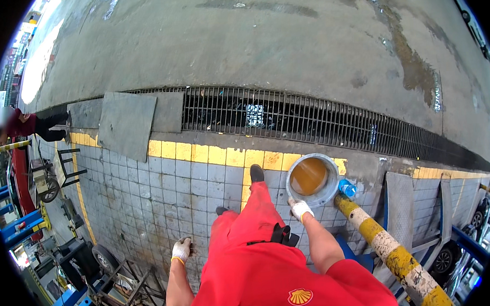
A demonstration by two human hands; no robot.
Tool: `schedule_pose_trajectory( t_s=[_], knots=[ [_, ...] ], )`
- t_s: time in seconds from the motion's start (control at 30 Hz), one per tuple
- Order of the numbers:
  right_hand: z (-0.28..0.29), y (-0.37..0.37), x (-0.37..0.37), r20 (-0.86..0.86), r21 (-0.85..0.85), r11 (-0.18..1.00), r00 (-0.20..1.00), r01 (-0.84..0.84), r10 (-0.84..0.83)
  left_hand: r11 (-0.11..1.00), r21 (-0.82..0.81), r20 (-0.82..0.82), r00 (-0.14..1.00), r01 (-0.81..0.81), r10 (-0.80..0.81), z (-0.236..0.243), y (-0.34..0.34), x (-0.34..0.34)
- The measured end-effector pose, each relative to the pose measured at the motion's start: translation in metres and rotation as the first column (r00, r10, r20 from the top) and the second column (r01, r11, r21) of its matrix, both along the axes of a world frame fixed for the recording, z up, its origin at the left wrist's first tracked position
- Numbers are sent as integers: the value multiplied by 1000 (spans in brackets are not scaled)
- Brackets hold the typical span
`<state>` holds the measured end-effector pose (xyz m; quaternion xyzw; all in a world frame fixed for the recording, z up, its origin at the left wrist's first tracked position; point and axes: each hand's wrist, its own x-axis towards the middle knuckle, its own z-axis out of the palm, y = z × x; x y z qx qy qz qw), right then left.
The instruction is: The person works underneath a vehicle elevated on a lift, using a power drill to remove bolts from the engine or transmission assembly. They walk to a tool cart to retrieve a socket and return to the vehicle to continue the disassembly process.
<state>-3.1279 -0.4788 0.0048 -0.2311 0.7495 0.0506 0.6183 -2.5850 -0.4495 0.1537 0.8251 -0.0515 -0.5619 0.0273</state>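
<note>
My right hand (pixel 300 208), in a white glove, grips the near-left edge of a grey round bucket (pixel 331 192) of murky brown liquid (pixel 308 177). A blue plastic bottle (pixel 347 188) is beside the bucket, near the end of a yellow, white and black striped post (pixel 367 224). My left hand (pixel 181 249), also gloved, hangs low over the paving tiles, fingers loosely curled, with nothing visible in it. My legs, in red trousers, are in mid-stride toward the yellow edge line (pixel 200 153).
A metal drain grate (pixel 225 112) crosses ahead, with loose plates (pixel 125 126) on its left. A person (pixel 47 124) is at far left beside a metal stand (pixel 66 169). Frames and wheels (pixel 104 258) lie lower left; metal ramps (pixel 399 194) stand right, beyond concrete floor (pixel 277 39).
</note>
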Motion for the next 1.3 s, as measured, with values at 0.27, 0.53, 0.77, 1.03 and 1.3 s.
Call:
schedule_pose_trajectory(
  t_s=[0.27, 0.53, 0.77, 1.03, 1.3],
  knots=[
    [0, -10, 2, -14, 19, 999, 999, -34, 34, 1000, 21, 4, 1000, -10, 10, -1, 4, 6],
    [-25, 12, -9, -28, 2, 997, 996, -81, 81, 998, 51, 29, 999, -31, 30, 4, 28, 3],
    [19, -21, 5, 20, 105, 988, 994, -109, 108, 992, 91, -9, 996, -91, 92, 6, 59, 12],
    [5, 3, 33, -21, 22, 974, 974, -226, 226, 968, 46, -4, 969, -245, 245, -3, 129, 33],
    [-2, 13, 90, -18, -130, 852, 860, -508, 510, 966, -60, 43, 966, -252, 255, -8, 257, 45]
  ],
)
